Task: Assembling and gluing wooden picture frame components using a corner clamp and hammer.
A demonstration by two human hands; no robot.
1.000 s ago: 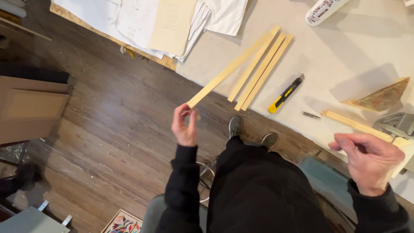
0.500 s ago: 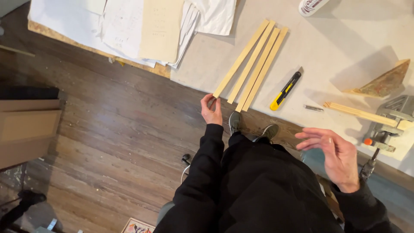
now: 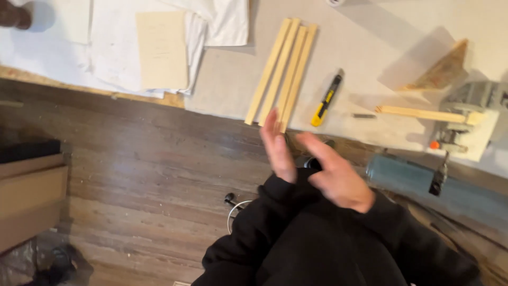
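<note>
- Hands first: left hand point(image 3: 277, 148) and right hand point(image 3: 336, 175) hang together in front of the dark-sleeved body, both open with fingers spread, gripping nothing; the picture is a little blurred here.
- Left fingertips point(image 3: 271, 117) sit just beside the near ends of the wooden strips point(image 3: 283, 71), which lie side by side at 12 o'clock on the surface point(image 3: 365, 47), gathered into one neat bundle, near ends roughly level.
- Yellow utility knife point(image 3: 326, 99) lies untouched at 1 o'clock, just beside the bundle.
- Single strip point(image 3: 420, 113) rests at a clamp point(image 3: 465, 122) at 2 o'clock; by my judgement, cutting or joining remains undone.
- White cloths point(image 3: 106, 47) lie farther off at 10 o'clock.
</note>
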